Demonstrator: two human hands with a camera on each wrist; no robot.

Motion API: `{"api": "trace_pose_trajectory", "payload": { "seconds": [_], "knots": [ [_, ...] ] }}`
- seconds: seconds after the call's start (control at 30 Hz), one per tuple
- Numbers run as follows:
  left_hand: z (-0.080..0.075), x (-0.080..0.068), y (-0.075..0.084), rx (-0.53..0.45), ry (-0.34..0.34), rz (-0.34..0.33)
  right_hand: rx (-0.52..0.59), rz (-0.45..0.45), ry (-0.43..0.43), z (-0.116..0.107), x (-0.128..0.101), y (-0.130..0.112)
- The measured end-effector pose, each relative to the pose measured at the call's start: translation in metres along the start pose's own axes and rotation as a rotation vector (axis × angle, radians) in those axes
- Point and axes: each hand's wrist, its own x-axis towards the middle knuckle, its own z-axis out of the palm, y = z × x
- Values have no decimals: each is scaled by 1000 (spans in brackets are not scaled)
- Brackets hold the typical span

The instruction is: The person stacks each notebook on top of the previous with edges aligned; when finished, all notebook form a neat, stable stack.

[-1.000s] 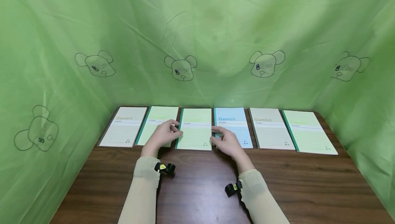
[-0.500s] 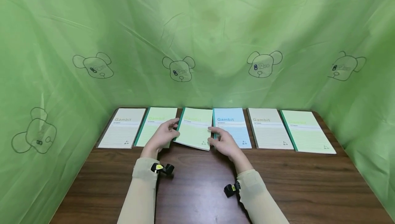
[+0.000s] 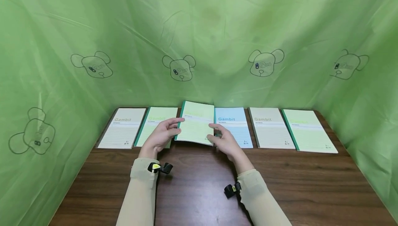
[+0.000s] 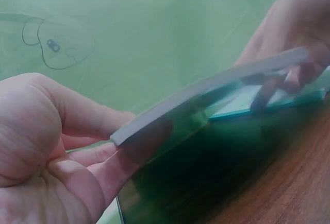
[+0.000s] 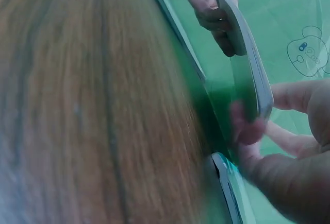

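Presently: one green notebook (image 3: 196, 126), apparently aloft (underside blurred), pinched by left grip (image 3: 158, 137) and right grip (image 3: 227, 142); lifting step, next wanting steadiness.

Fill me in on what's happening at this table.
A person's left hand and right hand hold a green notebook off the table, the left at its spine edge, the right at the opposite edge. It bows slightly between them. Five others lie in a row on the table: a white one and a green one to its left; a blue one, another white one and another green one to its right.
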Motion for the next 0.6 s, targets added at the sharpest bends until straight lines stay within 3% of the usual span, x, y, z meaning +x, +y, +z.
{"api": "trace_pose_trajectory", "payload": {
  "seconds": [0.2, 0.6],
  "knots": [
    [2, -1, 4, 55, -1, 11, 52, -24, 41, -4, 4, 1],
    [19, 0, 13, 187, 12, 51, 14, -35, 73, -19, 2, -1]
  ]
}}
